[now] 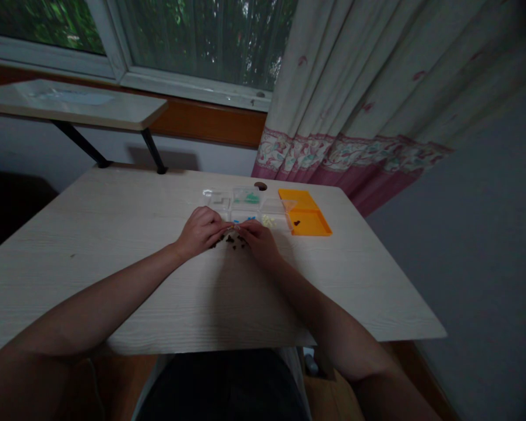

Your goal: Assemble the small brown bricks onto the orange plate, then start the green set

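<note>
Head view: both hands met over the desk (158,298), fingertips nearly touching. Left hand (201,230) came in from the left, thumb and fingers pinched on a small piece (235,227); right hand (260,238) pinched the same spot from the other side. Small piece sat between the two sets of fingertips, just above the desk, near side of the clear box. It looked pale with a hint of orange, tiny, mostly covered by fingers; exact shape couldn't be made out.

Clear box (220,202) lay right behind the hands, see-through plastic, split into compartments. Green pieces (251,198) sat in a far-row compartment, blue pieces (251,219) in the near row partly behind the fingers, pale yellow pieces (269,221) in the near row just right of the blue. Dark brown pieces (230,239) were scattered loose on the desk, under and between the hands, small and irregular.

Orange tray (313,225) was at the right end of the clear box, flat, two sections, bright and plain; one dark piece (297,223) rested in its near section. Round hole (260,186) showed in the desk behind the clear box.

Desk had a light wood-grain top. Raised shelf (151,111) stood at back left on black legs, with a pale sheet (81,95) on it; whether it carried print couldn't be read. Flowered curtain (359,88) hung at back right beside the window (201,41).
</note>
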